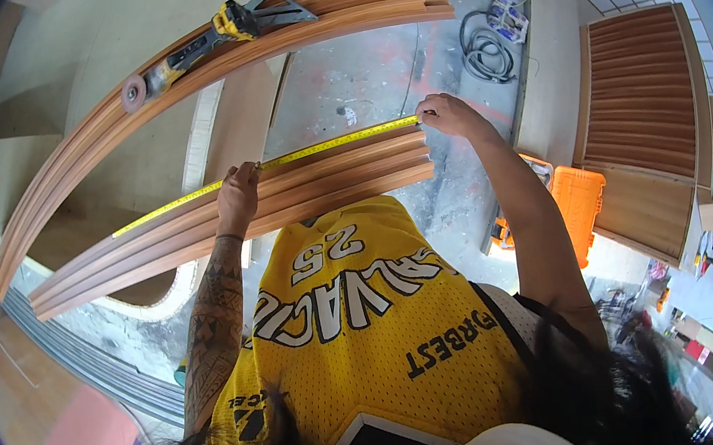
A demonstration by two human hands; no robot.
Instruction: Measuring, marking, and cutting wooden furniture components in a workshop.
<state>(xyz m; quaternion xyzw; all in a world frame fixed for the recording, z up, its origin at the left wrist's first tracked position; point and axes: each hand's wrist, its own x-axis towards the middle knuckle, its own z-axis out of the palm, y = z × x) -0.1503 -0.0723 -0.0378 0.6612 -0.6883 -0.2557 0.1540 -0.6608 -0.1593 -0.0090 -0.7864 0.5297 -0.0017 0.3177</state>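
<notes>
A yellow tape measure blade (pixel 332 143) lies stretched along the far edge of a fluted, wood-coloured panel (pixel 341 175). My right hand (pixel 448 114) is closed on the blade's right end, close to the panel's end. Further left, my left hand (pixel 237 193) is closed over the blade, its fingers pressed at the panel's edge. Whether a small marking tool is also in those fingers I cannot tell. Past the left hand the blade runs on to the left. The tape's case is not visible.
More fluted panels (pixel 347 12) lie beyond, bearing a cordless angle grinder (pixel 190 53) and a metal square (pixel 283 7). At right are a coiled grey hose (pixel 488 57), an orange tool case (pixel 579 202) and a slatted wooden panel (pixel 641 95). Long grey strips (pixel 78 363) lie at left.
</notes>
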